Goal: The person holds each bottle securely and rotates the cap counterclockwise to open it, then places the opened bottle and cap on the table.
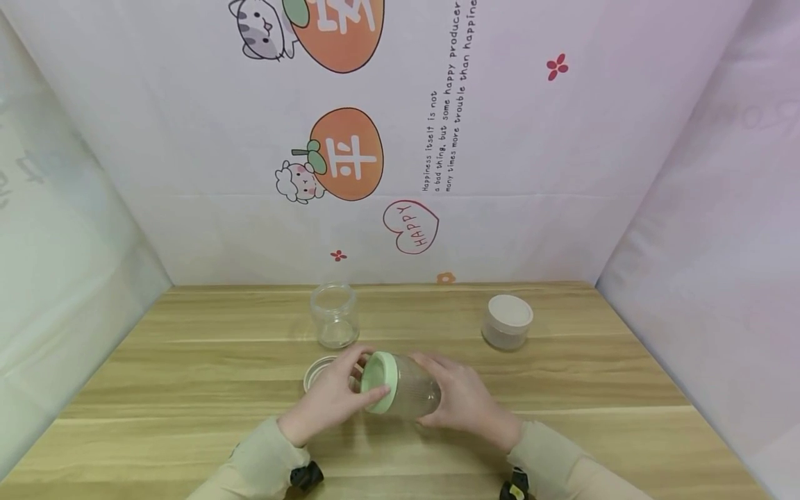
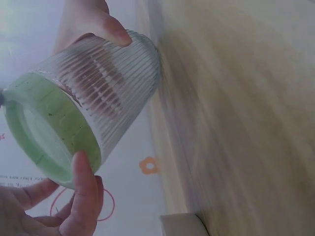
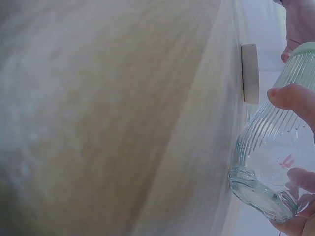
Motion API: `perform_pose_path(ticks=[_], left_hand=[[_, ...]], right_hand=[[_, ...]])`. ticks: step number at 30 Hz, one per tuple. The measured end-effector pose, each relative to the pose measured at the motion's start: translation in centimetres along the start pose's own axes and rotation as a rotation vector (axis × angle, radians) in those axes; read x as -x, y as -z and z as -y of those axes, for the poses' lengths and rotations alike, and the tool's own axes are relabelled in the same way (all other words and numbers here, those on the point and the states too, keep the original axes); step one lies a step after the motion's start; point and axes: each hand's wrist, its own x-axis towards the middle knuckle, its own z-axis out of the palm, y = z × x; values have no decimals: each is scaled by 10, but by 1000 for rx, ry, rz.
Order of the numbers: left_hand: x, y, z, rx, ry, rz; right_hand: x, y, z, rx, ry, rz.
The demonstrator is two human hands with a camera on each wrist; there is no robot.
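Note:
A ribbed clear glass jar (image 1: 417, 389) lies tilted on its side between both hands in the head view, its pale green lid (image 1: 389, 383) facing left. My left hand (image 1: 331, 401) pinches the lid's rim between thumb and fingers. The right hand (image 1: 467, 399) grips the jar's body near its base, fingers around the glass. In the left wrist view the green lid (image 2: 71, 120) sits on the jar's mouth. The right wrist view shows the thick glass base (image 3: 261, 196) close to the tabletop.
Partly hidden behind the left hand, a round whitish lid (image 1: 310, 373) lies on the wooden table (image 1: 187, 389). An uncovered clear jar (image 1: 336, 332) stands behind it. At the back right stands a short jar with a white lid (image 1: 510, 311). Printed cloth walls surround the table.

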Motion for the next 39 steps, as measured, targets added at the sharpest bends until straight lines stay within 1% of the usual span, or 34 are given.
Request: perform_pose_path(ticks=[3,6,11,14,16,17,19,21,23,24,27,30,34,39], left_hand=[[0,1,-4,3,48,1],[0,1,-6,-9,79,-9],[1,3,-7,-23,99,-1],[3,4,-5,8,98,-2],[4,5,-3,29,61,-7],[4,5,-2,33,28,-10],[5,6,0,23,-66,-7],[5,7,2,-15,-175,-3],[5,7,4,-58,-270,5],[5,8,5,-82,-313,7],[6,8,8,-139,-415,15],[6,9,10,-165,-478,25],[5,9,11,-173,-508,45],[4,9,13,-158,-545,65]], right_hand=[[0,0,0,-4,1,-1],[0,-1,0,-6,6,-2],[1,-1,0,-9,7,-1],[1,0,1,-9,2,9],[1,1,1,-13,-1,15],[1,1,1,-16,-3,17],[1,2,2,-21,-5,21],[2,3,2,-26,-4,20],[2,3,2,-27,1,18],[2,3,2,-25,3,18],[2,1,1,-17,5,21],[1,0,1,-10,-2,24],[1,0,1,-3,-3,19],[1,0,0,1,5,6]])
